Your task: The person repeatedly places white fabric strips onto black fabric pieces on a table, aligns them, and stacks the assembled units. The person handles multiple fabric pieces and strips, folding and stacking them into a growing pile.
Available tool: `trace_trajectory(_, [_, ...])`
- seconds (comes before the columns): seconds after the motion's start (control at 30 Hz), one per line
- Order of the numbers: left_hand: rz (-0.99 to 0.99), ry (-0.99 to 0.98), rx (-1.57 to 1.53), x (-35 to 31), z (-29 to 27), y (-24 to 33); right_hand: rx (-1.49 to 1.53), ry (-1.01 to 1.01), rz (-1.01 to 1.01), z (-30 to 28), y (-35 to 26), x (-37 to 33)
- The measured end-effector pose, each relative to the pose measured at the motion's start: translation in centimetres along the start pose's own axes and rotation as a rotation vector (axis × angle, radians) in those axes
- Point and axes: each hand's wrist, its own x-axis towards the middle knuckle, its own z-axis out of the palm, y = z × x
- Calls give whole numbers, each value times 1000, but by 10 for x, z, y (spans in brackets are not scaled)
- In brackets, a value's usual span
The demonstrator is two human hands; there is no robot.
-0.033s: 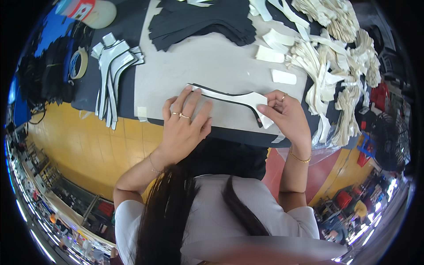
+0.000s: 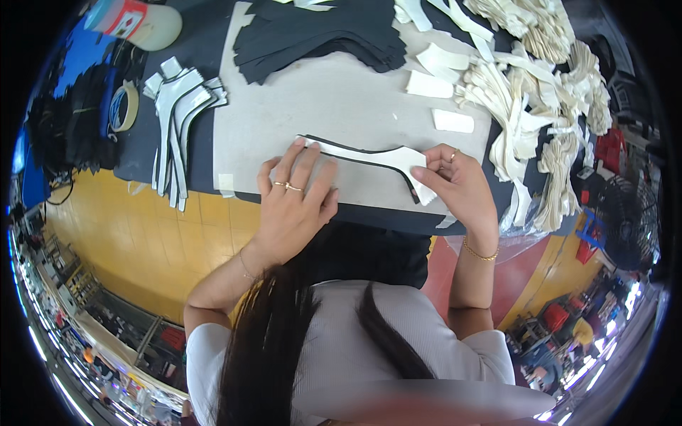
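- Strips (image 2: 177,121), white and black, lie stacked at the mat's (image 2: 334,106) left edge, within reach.
- Left hand (image 2: 295,202), fingers spread flat, pins the white piece (image 2: 369,157) against the mat, gripping nothing.
- Right hand (image 2: 458,181) pinches that piece's right end, seemingly to line it over black backing.

A stack of black cut pieces (image 2: 320,35) lies at the far edge of the grey mat (image 2: 341,106). Left of the mat sit fanned white-and-black strips (image 2: 177,121) and a tape roll (image 2: 124,106). Heaps of cream strips (image 2: 540,85) crowd the right side, with a dark fan (image 2: 625,220) beyond.
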Motion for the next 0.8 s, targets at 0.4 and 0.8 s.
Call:
trace_trajectory(0.4, [-34, -111, 271, 11, 6, 20, -109, 132, -10, 11, 4, -2])
trace_trajectory(0.8, [-34, -17, 196, 23, 18, 63, -202, 155, -13, 12, -5, 1])
